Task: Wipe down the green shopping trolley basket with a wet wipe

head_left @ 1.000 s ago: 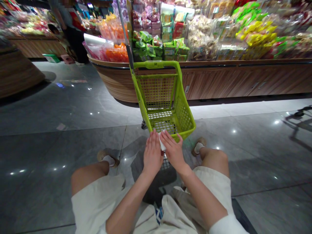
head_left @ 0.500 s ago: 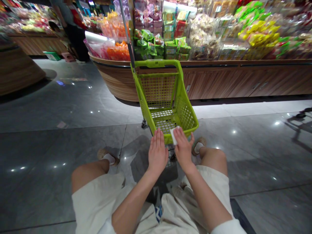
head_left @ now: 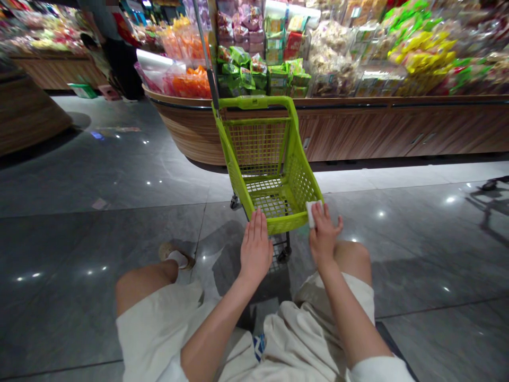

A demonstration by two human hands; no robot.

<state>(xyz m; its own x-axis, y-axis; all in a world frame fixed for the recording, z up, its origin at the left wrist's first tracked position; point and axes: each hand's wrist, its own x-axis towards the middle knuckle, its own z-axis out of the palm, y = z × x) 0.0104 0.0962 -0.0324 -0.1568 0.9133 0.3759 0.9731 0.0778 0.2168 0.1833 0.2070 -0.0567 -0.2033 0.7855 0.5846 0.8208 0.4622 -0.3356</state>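
A green plastic shopping cart (head_left: 304, 168) stands in front of me, its basket holding nothing that I can see. My left hand (head_left: 256, 250) lies flat on the near left corner of its front rim, fingers stretched out and together. At the near right corner, my right hand (head_left: 323, 236) presses a folded white tissue (head_left: 311, 215) against the rim under its fingers, the thumb side raised. Part of the tissue is hidden by those fingers.
Behind the cart runs a wooden display counter (head_left: 358, 130) stacked with packaged snacks. A person (head_left: 121, 58) stands at the far left beside another counter. Dark wheels (head_left: 491, 184) of something show at the right edge. My bare knees flank the cart.
My right hand has slid the tissue rightward along the front rim, from near its middle to the right corner. The left hand has stayed in place.
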